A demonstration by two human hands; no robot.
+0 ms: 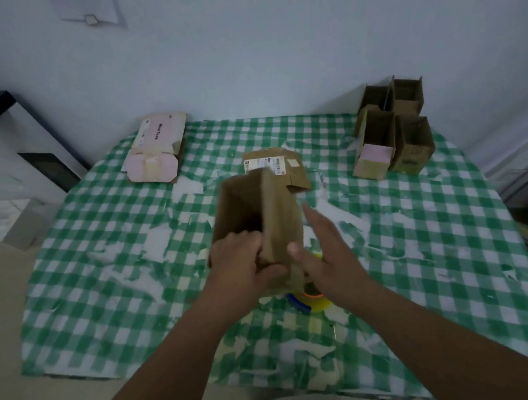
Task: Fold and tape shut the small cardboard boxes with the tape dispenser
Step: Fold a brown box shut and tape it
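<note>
Box in hand: a brown box (257, 213) is held up over the middle of the table (109, 279), open end facing away toward the wall; its edges are blurred.
Left hand: the left hand (239, 263) grips the near left part of the box, fingers curled over its edge and thumb wrapped against the near flap.
Right hand: the right hand (325, 252) has its fingers straight and close together, laid flat along the right side of the box, thumb tip touching the cardboard.
Tape: a tape dispenser (311, 298) with yellow, blue and an orange ring lies on the table under the hands, mostly hidden by them and the box.
Flat box: a flattened brown box (289, 171) with a white label lies past the held box, near the table's centre.
Pink box: a flattened pink box (155, 152) lies at the far left corner.
Open boxes: a cluster of upright open boxes (391, 129) stands at the far right corner, touching each other.
Cloth: green and white check cloth, with worn white patches, covers the table.
</note>
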